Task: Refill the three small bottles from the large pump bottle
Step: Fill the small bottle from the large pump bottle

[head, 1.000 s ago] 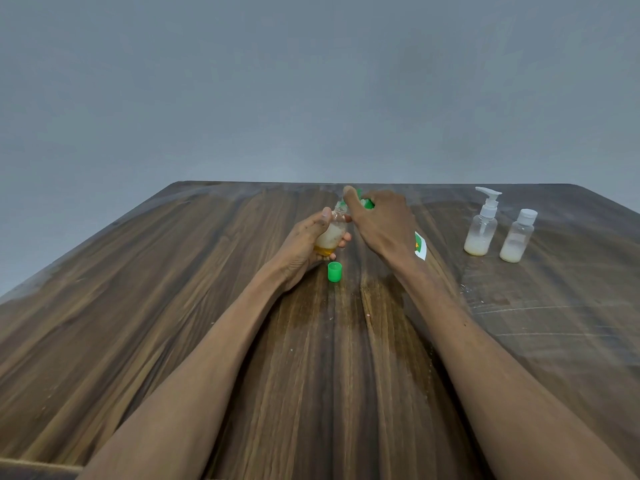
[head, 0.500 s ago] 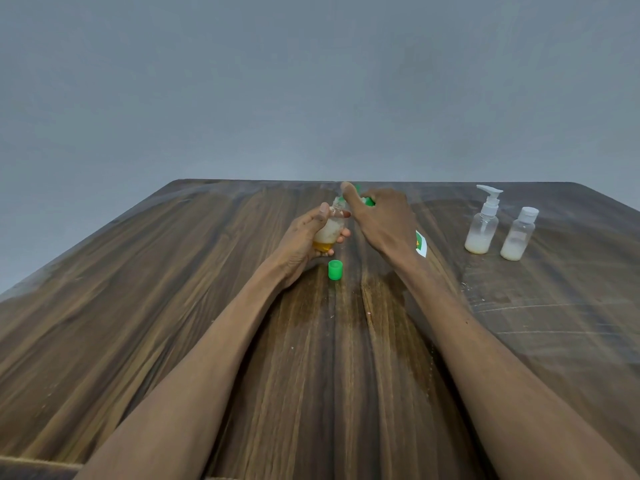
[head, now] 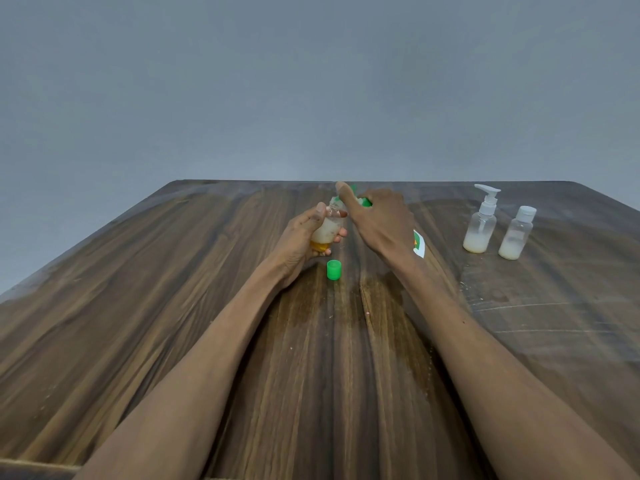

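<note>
My left hand (head: 301, 237) grips a small clear bottle (head: 327, 230) without a cap, tilted, with whitish liquid above a yellow layer. My right hand (head: 377, 223) is closed over the green pump head (head: 365, 201) of the large pump bottle. Only a corner of that bottle's white and green label (head: 419, 243) shows below the wrist. The right thumb points up beside the small bottle's mouth. A loose green cap (head: 334, 270) stands on the wooden table (head: 173, 306) just in front of my left hand.
At the right stand a small clear bottle with a white pump (head: 480, 223) and a small clear bottle with a white cap (head: 516, 233), both holding a little whitish liquid. A damp stain (head: 346, 306) darkens the wood between my forearms.
My right thumb has shifted slightly up and to the left. The small bottle stays in my left hand, and the green cap has not moved.
</note>
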